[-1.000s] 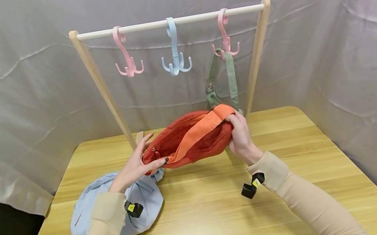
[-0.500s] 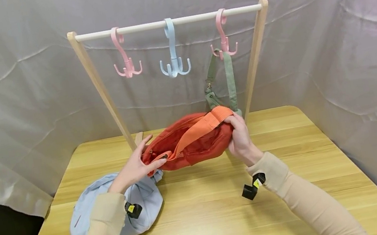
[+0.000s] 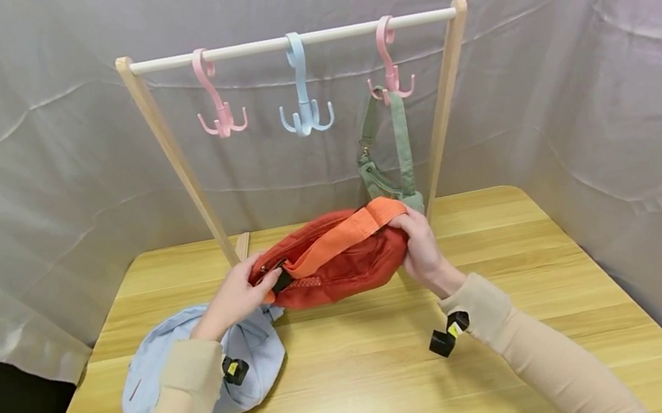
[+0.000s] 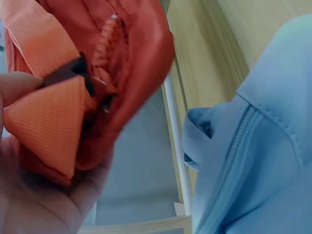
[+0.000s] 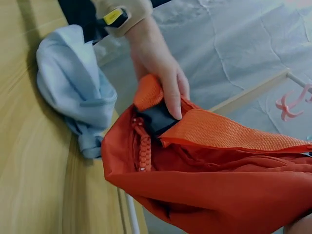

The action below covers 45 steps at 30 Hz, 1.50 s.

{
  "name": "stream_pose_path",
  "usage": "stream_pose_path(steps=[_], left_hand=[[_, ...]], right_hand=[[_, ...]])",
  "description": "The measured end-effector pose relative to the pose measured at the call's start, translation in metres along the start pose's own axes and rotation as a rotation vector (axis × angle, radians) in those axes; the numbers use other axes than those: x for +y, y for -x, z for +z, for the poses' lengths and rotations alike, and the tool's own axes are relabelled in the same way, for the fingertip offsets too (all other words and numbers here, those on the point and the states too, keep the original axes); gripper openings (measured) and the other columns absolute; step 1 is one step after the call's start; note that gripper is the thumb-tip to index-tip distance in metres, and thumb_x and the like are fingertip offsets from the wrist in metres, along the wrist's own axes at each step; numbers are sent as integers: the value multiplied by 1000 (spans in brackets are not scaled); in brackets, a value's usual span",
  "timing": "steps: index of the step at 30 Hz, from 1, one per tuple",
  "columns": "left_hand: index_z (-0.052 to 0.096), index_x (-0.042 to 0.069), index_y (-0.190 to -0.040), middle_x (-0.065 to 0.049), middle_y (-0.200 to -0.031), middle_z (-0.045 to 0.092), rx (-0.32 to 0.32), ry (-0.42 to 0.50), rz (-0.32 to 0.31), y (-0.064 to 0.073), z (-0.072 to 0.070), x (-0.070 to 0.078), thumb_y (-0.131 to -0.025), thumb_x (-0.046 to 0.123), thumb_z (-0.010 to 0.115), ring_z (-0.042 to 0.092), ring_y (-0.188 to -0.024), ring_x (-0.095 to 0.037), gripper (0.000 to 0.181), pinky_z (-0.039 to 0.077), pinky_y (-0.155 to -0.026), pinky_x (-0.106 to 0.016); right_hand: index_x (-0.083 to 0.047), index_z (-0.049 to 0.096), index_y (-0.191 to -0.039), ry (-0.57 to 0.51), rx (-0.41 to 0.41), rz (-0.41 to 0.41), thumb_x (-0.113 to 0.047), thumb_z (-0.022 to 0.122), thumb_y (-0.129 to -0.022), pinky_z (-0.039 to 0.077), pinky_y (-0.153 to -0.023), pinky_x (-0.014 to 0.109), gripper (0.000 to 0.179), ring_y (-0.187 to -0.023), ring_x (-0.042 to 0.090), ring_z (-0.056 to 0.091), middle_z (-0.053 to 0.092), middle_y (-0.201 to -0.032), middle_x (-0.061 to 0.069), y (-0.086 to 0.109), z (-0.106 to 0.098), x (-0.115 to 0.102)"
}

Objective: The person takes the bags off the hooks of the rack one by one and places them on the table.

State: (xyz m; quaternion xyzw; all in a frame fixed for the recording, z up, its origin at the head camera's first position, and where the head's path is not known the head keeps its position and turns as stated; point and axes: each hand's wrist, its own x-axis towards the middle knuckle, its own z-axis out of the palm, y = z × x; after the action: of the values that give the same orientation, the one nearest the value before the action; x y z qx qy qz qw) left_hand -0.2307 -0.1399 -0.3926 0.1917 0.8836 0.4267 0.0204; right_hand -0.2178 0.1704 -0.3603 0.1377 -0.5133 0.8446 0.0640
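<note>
A red bag (image 3: 349,273) with an orange strap (image 3: 336,238) is held above the table between both hands. My left hand (image 3: 235,299) grips its left end, the thumb on a black buckle (image 5: 157,118) of the strap. At the right end my right hand (image 3: 422,246) grips the bag, fingers near the strap; most of those fingers are hidden. The left wrist view shows the folded strap end and a braided zipper pull (image 4: 107,41). Under my left forearm a light blue bag (image 3: 154,367) lies on the table.
Behind the red bag stands a wooden rack with a white bar (image 3: 245,49). From it hang two pink hooks, left (image 3: 221,111) and right (image 3: 390,72), and a blue hook (image 3: 302,94). A green bag (image 3: 383,183) hangs by its strap from the right pink hook.
The red bag has come slightly lower and nearer, showing more of the green bag. My left thumb has shifted onto the buckle, and the strap's left end now lies flatter.
</note>
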Motion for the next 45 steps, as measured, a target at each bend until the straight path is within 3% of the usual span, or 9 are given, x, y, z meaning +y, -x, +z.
stream_pose_path(steps=[4, 8, 13, 17, 21, 27, 37, 40, 45], left_hand=[[52, 14, -138, -18, -111, 68, -26, -24, 9, 0, 0, 0, -101, 26, 61, 69, -66, -22, 40, 52, -63, -30], [54, 11, -134, -15, -111, 69, -2, -107, 56, 0, 0, 1, -98, 22, 63, 65, -79, -20, 39, 49, -74, -33], [55, 10, -125, -12, -101, 71, -21, -186, 88, 1, -1, 4, -95, 21, 65, 62, -70, -13, 33, 48, -75, -34], [57, 10, -120, -9, -97, 70, -39, -236, 116, 1, -1, 4, -95, 22, 67, 59, -72, -13, 30, 46, -72, -32], [59, 12, -119, -5, -96, 69, -96, -271, 122, 1, 1, 5, -94, 26, 69, 58, -75, -13, 30, 47, -71, -31], [57, 12, -125, 0, -87, 68, -255, -293, 53, 2, 6, 7, -96, 37, 67, 56, -68, -9, 39, 47, -71, -32], [63, 13, -102, 1, -81, 59, -395, -339, 48, -1, 22, 2, -93, 38, 71, 50, -68, -13, 28, 43, -65, -29], [63, 15, -104, 1, -84, 61, -399, -390, 19, -2, 29, 1, -93, 41, 71, 52, -71, -14, 29, 44, -68, -30], [60, 15, -97, 0, -79, 59, -355, -492, 21, -1, 40, 2, -93, 44, 70, 54, -71, -16, 31, 45, -68, -33]], right_hand=[[-10, 63, -109, 27, -91, -58, 3, 34, -92, 54, -87, 20, 36, -95, 7, 65, 68, -100, -3, 6, -5, 3], [-9, 60, -117, 87, -175, -100, -4, 38, -97, 55, -87, 20, 30, -97, 6, 67, 70, -104, -4, 13, -11, 5], [-14, 66, -108, 270, -59, -27, -13, 62, -99, 56, -78, 20, 10, -86, 5, 68, 71, -95, -7, 20, -16, 9], [-16, 68, -100, 350, 49, 30, -10, 72, -92, 56, -74, 21, 11, -78, 6, 67, 69, -89, -6, 24, -22, 11], [-15, 66, -100, 366, 74, 80, -4, 71, -92, 56, -74, 20, 15, -78, 6, 67, 69, -89, -7, 28, -32, 14], [-14, 64, -105, 381, 94, 219, -5, 69, -93, 57, -78, 20, 16, -84, 4, 68, 66, -95, -10, 39, -51, 21], [0, 60, -117, 458, 117, 350, -4, 68, -93, 57, -76, 20, 26, -80, 2, 68, 69, -88, -12, 57, -77, 42], [5, 60, -118, 618, 121, 286, -5, 71, -91, 55, -74, 19, 31, -78, 0, 65, 69, -91, -2, 59, -81, 47], [-2, 65, -108, 990, 64, 53, -9, 79, -85, 51, -69, 20, 27, -75, 5, 61, 70, -93, 15, 63, -87, 53]])
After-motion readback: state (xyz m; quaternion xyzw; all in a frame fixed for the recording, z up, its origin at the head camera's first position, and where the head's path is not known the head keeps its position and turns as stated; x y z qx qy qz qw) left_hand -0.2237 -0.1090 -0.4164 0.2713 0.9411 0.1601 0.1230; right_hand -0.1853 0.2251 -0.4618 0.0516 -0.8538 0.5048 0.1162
